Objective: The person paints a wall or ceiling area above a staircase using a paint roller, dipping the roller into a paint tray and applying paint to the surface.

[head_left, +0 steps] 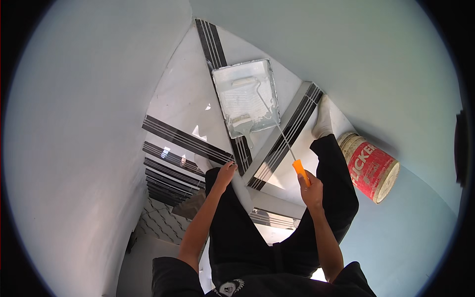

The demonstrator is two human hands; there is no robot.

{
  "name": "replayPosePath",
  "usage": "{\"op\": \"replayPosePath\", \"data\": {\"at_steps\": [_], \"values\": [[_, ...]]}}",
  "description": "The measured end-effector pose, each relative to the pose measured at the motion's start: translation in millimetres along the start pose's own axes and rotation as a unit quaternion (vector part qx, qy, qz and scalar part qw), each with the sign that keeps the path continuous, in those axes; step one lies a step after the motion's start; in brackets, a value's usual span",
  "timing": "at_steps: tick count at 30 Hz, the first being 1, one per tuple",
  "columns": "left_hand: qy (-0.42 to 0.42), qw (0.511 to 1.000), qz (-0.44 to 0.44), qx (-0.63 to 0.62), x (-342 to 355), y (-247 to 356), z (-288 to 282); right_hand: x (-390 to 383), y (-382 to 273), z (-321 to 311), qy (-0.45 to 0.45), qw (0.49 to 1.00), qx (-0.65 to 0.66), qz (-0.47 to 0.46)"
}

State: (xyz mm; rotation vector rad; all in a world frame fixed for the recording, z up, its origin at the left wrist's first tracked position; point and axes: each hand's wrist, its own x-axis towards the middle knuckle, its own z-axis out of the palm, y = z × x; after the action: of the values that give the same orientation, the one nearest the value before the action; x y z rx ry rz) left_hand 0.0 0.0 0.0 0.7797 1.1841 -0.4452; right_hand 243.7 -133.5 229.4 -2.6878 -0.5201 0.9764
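Observation:
My right hand (310,190) is closed around the orange handle of a paint roller (300,171). Its thin metal rod runs up and left into a paint tray (271,74). The small white roller head lies across the upper part of that tray, which is coated with wet-looking white paint. Near the tray's lower edge lies a paint-covered tool (242,123), like a brush or scraper, its handle sticking out over the rim. My left hand (226,174) is by my left knee, its fingers curled together; whatever they may hold is hidden.
Steps with dark striped edges (183,138) descend at the left, and a dark striped edge (292,133) runs beside the tray. A red and cream bucket (371,166) stands tilted in view at the right. Pale walls (89,138) rise on both sides. My bare foot (323,119) is near the right wall.

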Motion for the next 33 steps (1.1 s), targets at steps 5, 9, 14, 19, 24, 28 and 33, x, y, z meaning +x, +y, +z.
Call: {"op": "replayPosePath", "data": {"at_steps": [5,9,14,19,24,28,33], "values": [[0.015,0.998,0.061,-0.019,20,6,-22,21,-20,6,0.036,0.999,0.018,0.016],[0.009,0.999,0.036,-0.012,1,-23,-4,37,3,16,0.050,0.999,0.008,0.006],[0.028,0.998,0.040,0.041,2,-39,-11,51,-3,22,0.030,0.999,0.008,-0.002],[0.034,0.998,0.043,0.022,5,-42,-16,27,7,10,0.032,0.999,-0.038,0.012],[0.017,0.999,0.038,0.006,1,-27,-4,-5,25,-10,0.004,0.999,0.037,0.030],[0.014,0.999,0.031,0.002,-7,-26,-8,-30,-14,-29,-0.123,0.913,0.297,0.251],[0.018,0.999,0.026,-0.005,-6,-33,-9,-44,12,-22,-0.309,0.625,0.636,0.331]]}}
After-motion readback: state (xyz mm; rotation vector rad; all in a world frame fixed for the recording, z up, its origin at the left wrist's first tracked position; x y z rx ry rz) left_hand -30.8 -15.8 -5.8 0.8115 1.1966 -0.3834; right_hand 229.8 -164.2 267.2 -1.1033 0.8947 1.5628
